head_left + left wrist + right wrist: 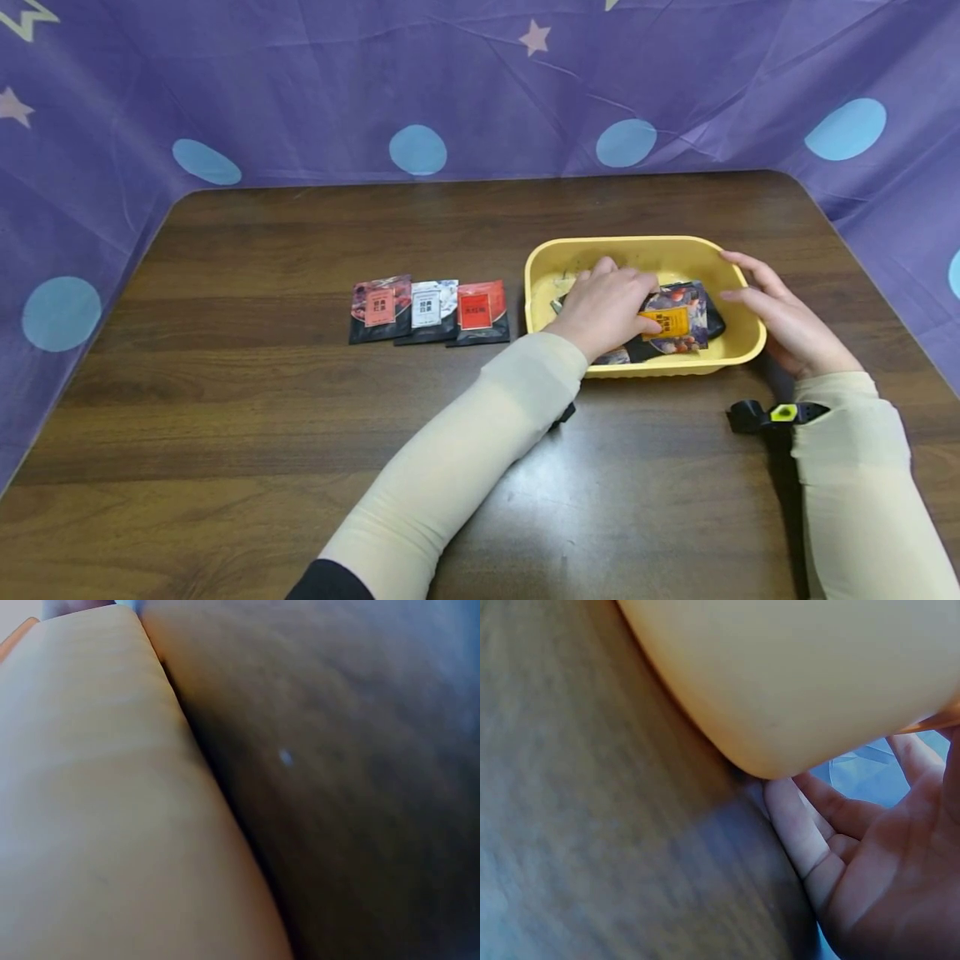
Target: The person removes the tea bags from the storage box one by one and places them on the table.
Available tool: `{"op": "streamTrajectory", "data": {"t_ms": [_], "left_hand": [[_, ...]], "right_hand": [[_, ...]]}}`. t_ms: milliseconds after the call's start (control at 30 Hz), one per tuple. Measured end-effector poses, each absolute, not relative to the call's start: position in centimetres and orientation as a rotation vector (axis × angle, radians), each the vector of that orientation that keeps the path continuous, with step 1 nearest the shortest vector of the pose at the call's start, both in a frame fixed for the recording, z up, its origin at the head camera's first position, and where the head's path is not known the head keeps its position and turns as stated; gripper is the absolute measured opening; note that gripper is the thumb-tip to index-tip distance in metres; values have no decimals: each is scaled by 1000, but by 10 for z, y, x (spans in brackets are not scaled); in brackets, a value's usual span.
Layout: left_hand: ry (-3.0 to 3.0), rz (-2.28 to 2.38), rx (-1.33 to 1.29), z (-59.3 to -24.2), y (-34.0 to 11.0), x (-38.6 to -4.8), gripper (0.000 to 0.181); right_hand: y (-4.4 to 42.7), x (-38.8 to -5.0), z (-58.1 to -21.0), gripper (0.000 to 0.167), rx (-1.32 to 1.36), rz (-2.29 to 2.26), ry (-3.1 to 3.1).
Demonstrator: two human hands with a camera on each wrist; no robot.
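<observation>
Inside the yellow basket (pixel 645 243), my left hand (pixel 603 308) bends over a pile of small packets. Its thumb lies on the edge of a dark packet with a yellow label (pixel 671 322), pinching it against the fingers; those fingertips are hidden. My right hand (pixel 795 325) holds the basket's right end, thumb over the rim and other fingers outside. In the right wrist view, the right hand's fingers (pixel 799 829) touch the basket's lower outside wall (pixel 795 682). The left wrist view shows mostly a pale sleeve (pixel 112 787).
Left of the basket, three packets lie in an overlapping row: a dark red one (pixel 379 310), a white-and-black one (pixel 426 311) and a bright red one (pixel 477 313). They rest on a brown wooden table (pixel 262 417). A purple curtain (pixel 480 75) hangs behind.
</observation>
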State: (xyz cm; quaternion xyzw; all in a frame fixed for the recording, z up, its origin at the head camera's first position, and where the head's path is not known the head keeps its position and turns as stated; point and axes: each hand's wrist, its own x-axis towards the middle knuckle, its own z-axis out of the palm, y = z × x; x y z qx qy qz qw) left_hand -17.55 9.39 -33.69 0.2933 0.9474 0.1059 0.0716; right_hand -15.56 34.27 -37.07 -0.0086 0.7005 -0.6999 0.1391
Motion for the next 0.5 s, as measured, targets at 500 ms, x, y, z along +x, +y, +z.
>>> {"op": "streamTrajectory", "data": {"t_ms": [500], "left_hand": [[2822, 828, 909, -335, 87, -177, 24]], "right_hand": [[341, -155, -372, 47, -51, -2069, 1974]]}}
